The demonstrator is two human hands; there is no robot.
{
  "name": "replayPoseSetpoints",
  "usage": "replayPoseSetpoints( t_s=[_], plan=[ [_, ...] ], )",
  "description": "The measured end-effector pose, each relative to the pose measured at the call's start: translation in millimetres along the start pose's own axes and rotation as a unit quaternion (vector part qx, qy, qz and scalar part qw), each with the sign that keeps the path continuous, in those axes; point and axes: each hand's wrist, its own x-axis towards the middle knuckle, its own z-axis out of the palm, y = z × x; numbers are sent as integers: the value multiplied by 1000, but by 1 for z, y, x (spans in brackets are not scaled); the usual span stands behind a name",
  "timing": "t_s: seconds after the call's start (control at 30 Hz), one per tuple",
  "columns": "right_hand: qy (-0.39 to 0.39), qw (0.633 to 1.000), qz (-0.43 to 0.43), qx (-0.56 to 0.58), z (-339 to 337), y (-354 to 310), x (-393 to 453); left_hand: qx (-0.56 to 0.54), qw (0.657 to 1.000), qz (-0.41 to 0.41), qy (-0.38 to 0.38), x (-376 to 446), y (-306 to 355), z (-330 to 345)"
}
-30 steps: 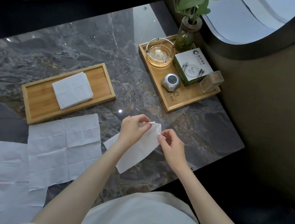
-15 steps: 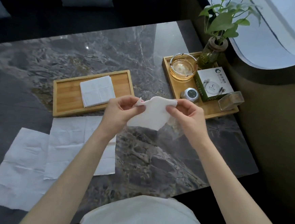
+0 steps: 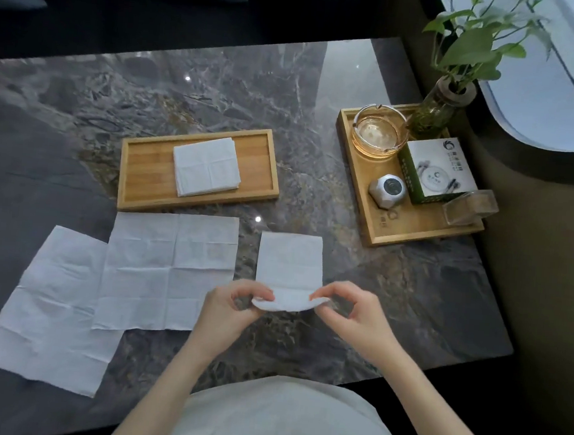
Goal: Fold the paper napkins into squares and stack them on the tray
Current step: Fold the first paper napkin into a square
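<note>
A half-folded white napkin (image 3: 289,264) lies on the marble table, its near end lifted. My left hand (image 3: 234,307) pinches the near left corner and my right hand (image 3: 350,311) pinches the near right corner. A wooden tray (image 3: 145,172) farther back holds a folded square napkin (image 3: 207,166). Two unfolded napkins lie to the left, one (image 3: 171,270) overlapping the other (image 3: 55,309).
A second wooden tray (image 3: 401,226) at the right carries a glass ashtray (image 3: 378,133), a small grey device (image 3: 387,191), a green-and-white box (image 3: 437,170), a clear holder (image 3: 468,207) and a plant vase (image 3: 434,112). The table's right edge meets a dark wall.
The napkin was held up in the air between both hands; now its far part lies flat on the table, and both hands have come nearer to me, holding its near end.
</note>
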Motion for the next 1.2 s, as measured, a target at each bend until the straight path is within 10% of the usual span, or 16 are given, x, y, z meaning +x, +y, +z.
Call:
replayPoseSetpoints(
  t_s=[0.73, 0.93, 1.07, 1.2],
  plan=[
    [136, 972, 78, -176, 38, 12, 78, 158, 983, -30, 93, 85, -20, 15],
    [281, 920, -33, -271, 49, 13, 66, 228, 957, 92, 152, 70, -22, 26],
    [162, 902, -145, -372, 69, 27, 52, 373, 895, 218, 110, 57, -38, 40],
    [57, 886, -111, -447, 74, 39, 45, 498, 856, 131, 37, 52, -55, 45]
  ],
)
